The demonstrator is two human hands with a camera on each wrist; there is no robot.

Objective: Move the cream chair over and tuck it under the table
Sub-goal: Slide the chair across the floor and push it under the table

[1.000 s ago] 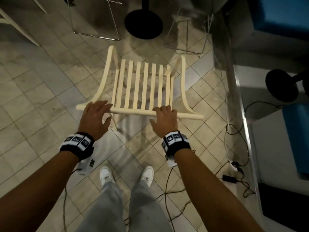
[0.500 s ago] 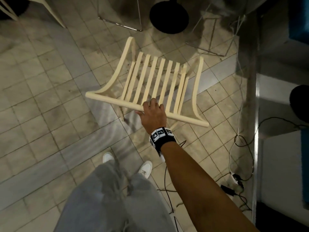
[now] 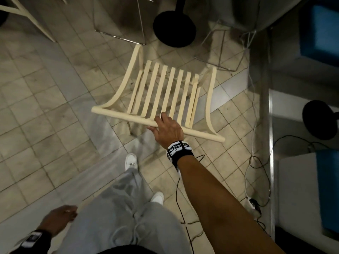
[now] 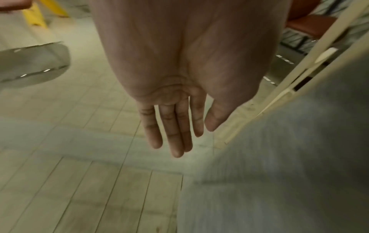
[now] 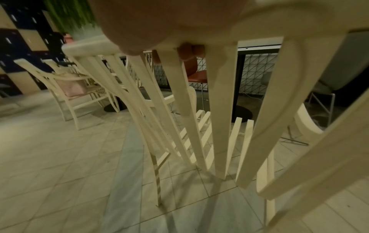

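Observation:
The cream slatted chair (image 3: 165,92) stands on the tiled floor in front of me, its back facing me. My right hand (image 3: 166,130) grips the middle of its top rail (image 3: 119,114), fingers curled over the far side. In the right wrist view those fingertips (image 5: 189,52) wrap under the rail above the back slats (image 5: 219,110). My left hand (image 3: 58,219) hangs by my left leg, away from the chair. Its fingers (image 4: 173,130) are straight and hold nothing. A round black table base (image 3: 174,28) sits just beyond the chair; the tabletop is not visible in the head view.
Wire chair legs (image 3: 119,33) flank the black base. Cables (image 3: 256,162) trail along the floor at right beside a metal rail (image 3: 271,125) and blue blocks (image 3: 319,30). Another cream chair (image 5: 75,88) stands to the left. A second black base (image 3: 319,121) is at right.
My left hand let go of the top rail and dropped to my side. The right hand stayed gripping the rail, and the chair turned slightly as I stepped.

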